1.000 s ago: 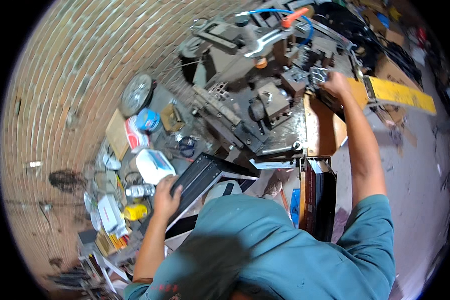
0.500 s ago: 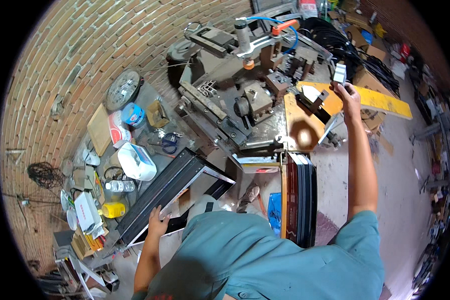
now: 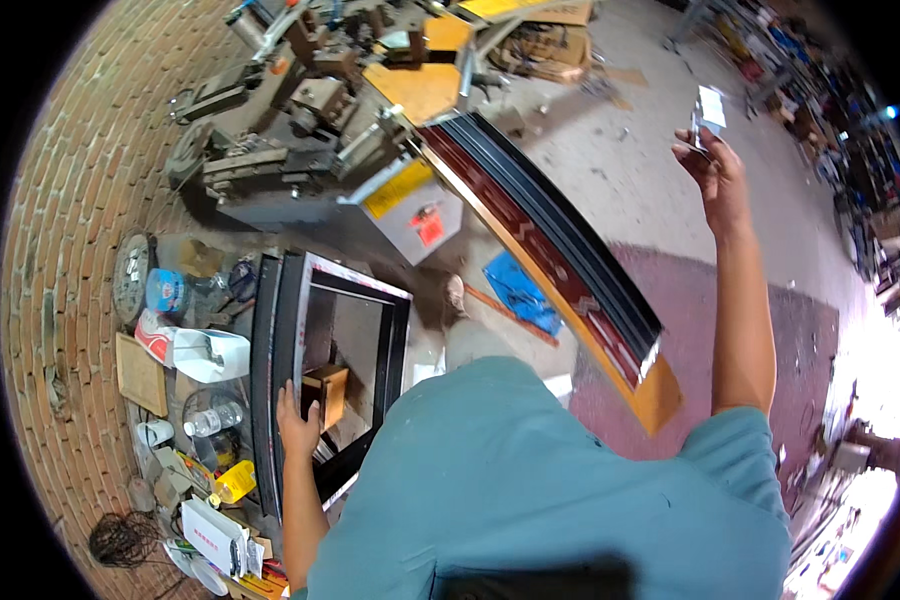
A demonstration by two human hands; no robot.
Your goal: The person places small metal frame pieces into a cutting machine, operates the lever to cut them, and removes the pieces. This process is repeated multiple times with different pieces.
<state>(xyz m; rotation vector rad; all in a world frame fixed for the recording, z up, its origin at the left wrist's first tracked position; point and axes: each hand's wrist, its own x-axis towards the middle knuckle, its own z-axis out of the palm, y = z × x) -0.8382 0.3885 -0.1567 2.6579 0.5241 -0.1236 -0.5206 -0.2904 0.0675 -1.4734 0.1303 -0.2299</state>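
My right hand (image 3: 718, 180) is raised at the far right above the floor. Its fingers are closed on a short piece of metal profile (image 3: 711, 107), whose pale flat face catches the light; motion blurs the detail. On my left, a black rectangular frame (image 3: 395, 335) with a mitred corner lies among other dark profiles (image 3: 263, 370). My left hand (image 3: 298, 428) rests on the near part of that frame, fingers stretched along its long side and thumb apart. Through the frame's opening a small wooden box (image 3: 327, 395) shows.
Ahead stands a metal machine (image 3: 300, 205) with a yellow-and-red labelled panel. Long brown and black profiles (image 3: 570, 250) lie slantwise right of my body, near a blue plastic sheet (image 3: 520, 290). A cluttered bench at left carries a white jug (image 3: 215, 355), a clear bottle (image 3: 213, 419) and a yellow bottle (image 3: 235, 482).
My view has swung to the right, so machine and bench appear shifted left. My right hand, still holding the profile piece, has moved away from the machine. My left hand stays on the frame.
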